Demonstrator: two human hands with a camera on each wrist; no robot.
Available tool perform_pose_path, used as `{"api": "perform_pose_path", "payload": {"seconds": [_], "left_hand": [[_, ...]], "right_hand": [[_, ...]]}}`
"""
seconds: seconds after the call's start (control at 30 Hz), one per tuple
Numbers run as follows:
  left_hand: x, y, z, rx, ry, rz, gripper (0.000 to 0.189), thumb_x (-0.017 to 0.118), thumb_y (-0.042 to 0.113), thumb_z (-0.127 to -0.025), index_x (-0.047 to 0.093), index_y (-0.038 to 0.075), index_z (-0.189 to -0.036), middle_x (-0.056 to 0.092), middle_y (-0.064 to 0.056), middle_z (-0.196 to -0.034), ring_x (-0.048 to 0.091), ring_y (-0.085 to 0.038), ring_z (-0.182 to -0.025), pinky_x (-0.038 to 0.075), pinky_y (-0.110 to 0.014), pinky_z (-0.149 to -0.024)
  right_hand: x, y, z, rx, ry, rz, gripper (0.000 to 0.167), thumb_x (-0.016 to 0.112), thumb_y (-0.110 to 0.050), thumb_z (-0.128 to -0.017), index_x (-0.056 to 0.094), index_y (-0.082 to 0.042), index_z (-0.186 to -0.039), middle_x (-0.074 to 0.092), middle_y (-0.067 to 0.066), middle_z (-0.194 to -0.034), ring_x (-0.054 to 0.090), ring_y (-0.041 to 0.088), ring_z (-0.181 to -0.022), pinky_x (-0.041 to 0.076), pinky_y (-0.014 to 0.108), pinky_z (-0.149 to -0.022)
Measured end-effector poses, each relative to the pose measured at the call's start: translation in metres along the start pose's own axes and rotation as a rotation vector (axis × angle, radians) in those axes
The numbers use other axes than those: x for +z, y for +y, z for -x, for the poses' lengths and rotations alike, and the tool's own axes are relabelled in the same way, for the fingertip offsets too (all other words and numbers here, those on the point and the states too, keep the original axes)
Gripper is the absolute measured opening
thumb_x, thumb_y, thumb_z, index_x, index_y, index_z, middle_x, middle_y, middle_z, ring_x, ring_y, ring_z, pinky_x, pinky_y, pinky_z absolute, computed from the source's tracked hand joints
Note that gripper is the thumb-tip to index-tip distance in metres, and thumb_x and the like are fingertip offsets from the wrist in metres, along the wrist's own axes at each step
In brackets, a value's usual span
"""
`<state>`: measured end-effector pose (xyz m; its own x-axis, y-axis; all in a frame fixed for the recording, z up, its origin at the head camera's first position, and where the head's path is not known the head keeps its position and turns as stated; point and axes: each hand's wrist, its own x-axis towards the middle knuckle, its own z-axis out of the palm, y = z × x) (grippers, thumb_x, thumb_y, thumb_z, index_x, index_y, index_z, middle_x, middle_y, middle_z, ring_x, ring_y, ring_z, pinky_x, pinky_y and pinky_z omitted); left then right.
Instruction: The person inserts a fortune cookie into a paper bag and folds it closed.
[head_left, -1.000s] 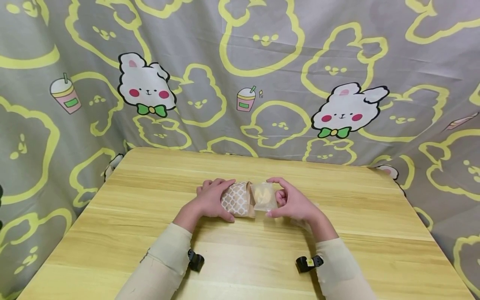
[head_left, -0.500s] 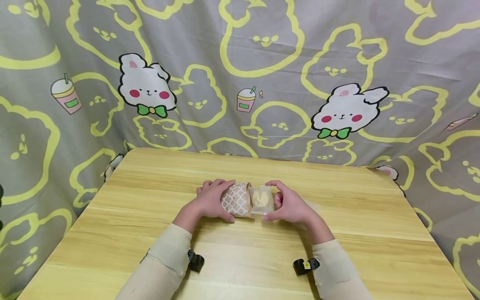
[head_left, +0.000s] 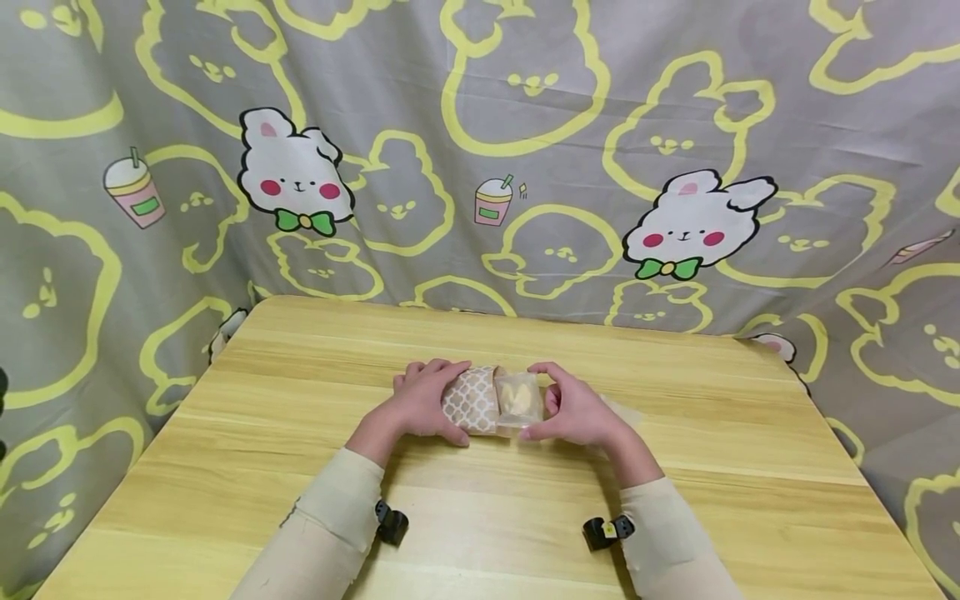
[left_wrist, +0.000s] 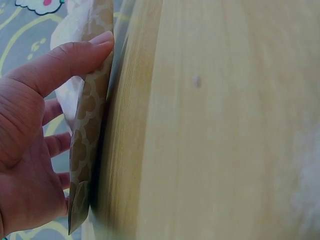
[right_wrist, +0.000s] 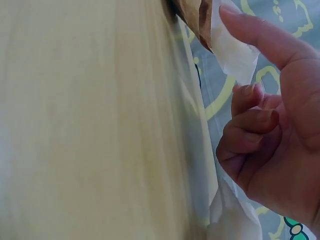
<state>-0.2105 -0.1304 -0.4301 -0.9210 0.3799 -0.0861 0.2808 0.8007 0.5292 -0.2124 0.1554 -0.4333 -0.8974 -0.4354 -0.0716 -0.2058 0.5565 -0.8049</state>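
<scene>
A brown paper bag [head_left: 472,402] with a white lattice pattern lies on the table, its mouth facing right. My left hand [head_left: 422,402] holds it, thumb along the near edge and fingers at the far side; in the left wrist view the thumb presses on the bag [left_wrist: 89,120]. A small translucent packet [head_left: 520,400] with a pale yellow piece inside meets the bag's mouth, its left edge at the opening. Between thumb and index finger, my right hand [head_left: 576,410] holds this packet by its edges. The other right fingers are curled in the right wrist view.
Another translucent packet [head_left: 624,413] lies on the table behind the right wrist, partly hidden by it. Beyond the wooden table [head_left: 337,350] hangs a grey curtain [head_left: 420,92] with rabbit prints. Both forearms carry black camera mounts.
My right hand has moved a little left with the translucent packet, bringing it closer against the bag's mouth. My left hand and the bag have stayed nearly in place.
</scene>
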Motion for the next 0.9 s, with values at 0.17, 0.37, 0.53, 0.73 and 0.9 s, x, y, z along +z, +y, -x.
{"api": "perform_pose_path", "payload": {"seconds": [0.17, 0.37, 0.53, 0.73, 0.9], "left_hand": [[0.0, 0.0, -0.001, 0.001, 0.007, -0.008, 0.116, 0.096, 0.046, -0.057, 0.039, 0.027, -0.155, 0.041, -0.006, -0.148, 0.031, -0.037, -0.129, 0.027, -0.054, -0.096], [-0.001, 0.0, -0.001, 0.001, 0.004, -0.008, 0.116, 0.096, 0.046, -0.057, 0.039, 0.026, -0.155, 0.041, -0.006, -0.148, 0.031, -0.038, -0.129, 0.026, -0.054, -0.096], [-0.001, 0.0, -0.001, -0.001, 0.005, -0.007, 0.115, 0.096, 0.046, -0.057, 0.039, 0.027, -0.155, 0.041, -0.006, -0.148, 0.031, -0.038, -0.129, 0.027, -0.054, -0.096], [0.0, -0.001, -0.001, -0.002, 0.002, -0.017, 0.115, 0.096, 0.047, -0.057, 0.039, 0.027, -0.155, 0.042, -0.006, -0.148, 0.031, -0.038, -0.129, 0.027, -0.055, -0.096], [0.001, -0.001, -0.001, 0.002, -0.001, -0.021, 0.115, 0.096, 0.047, -0.057, 0.04, 0.026, -0.155, 0.042, -0.007, -0.148, 0.031, -0.038, -0.129, 0.027, -0.055, -0.097]], "right_hand": [[0.0, 0.001, -0.001, 0.012, 0.027, 0.058, 0.101, 0.098, -0.033, -0.062, 0.043, -0.017, -0.145, 0.047, 0.004, -0.068, 0.041, 0.016, -0.056, 0.037, 0.03, -0.051], [0.002, 0.001, -0.004, -0.035, 0.028, 0.1, 0.105, 0.099, -0.033, -0.06, 0.042, -0.012, -0.146, 0.051, 0.005, -0.068, 0.044, 0.016, -0.057, 0.039, 0.03, -0.052], [0.006, 0.0, -0.005, -0.055, 0.017, 0.108, 0.109, 0.099, -0.034, -0.058, 0.041, -0.013, -0.147, 0.052, 0.004, -0.069, 0.046, 0.015, -0.058, 0.04, 0.03, -0.053], [0.011, 0.002, -0.009, -0.073, 0.007, 0.108, 0.112, 0.099, -0.037, -0.057, 0.039, -0.014, -0.149, 0.053, 0.004, -0.07, 0.047, 0.015, -0.059, 0.04, 0.03, -0.055], [0.015, 0.001, -0.011, -0.066, 0.0, 0.096, 0.113, 0.099, -0.038, -0.057, 0.039, -0.014, -0.149, 0.053, 0.005, -0.071, 0.047, 0.015, -0.06, 0.04, 0.029, -0.054]]}}
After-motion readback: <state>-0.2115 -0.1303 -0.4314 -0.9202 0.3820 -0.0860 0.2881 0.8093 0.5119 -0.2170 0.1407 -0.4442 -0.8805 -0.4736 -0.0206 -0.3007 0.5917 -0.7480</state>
